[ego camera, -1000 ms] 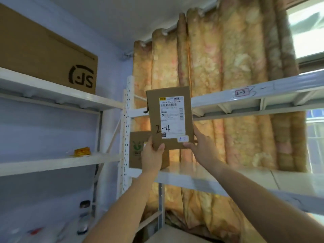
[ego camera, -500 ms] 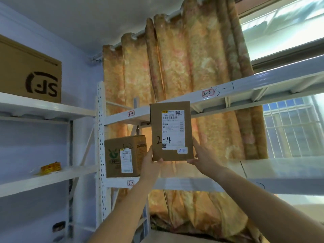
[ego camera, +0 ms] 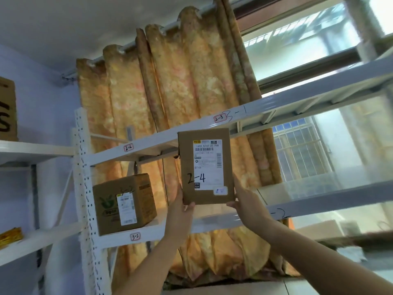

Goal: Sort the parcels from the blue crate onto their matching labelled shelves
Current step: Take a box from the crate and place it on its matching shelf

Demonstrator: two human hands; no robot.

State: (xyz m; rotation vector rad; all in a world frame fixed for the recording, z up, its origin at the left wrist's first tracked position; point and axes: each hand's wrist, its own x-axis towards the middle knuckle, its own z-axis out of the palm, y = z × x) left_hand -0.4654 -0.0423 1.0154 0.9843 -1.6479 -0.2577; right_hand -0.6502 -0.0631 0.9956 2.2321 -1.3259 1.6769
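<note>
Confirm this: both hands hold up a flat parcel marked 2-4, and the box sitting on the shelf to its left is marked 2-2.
Not quite. In the head view the box on the shelf is marked 3-2, not 2-2. The rest holds: left hand and right hand hold up the flat parcel marked 2-4.

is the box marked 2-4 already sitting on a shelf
No, the 2-4 parcel is held up in the air by the left hand and right hand, in front of the shelves.
</note>
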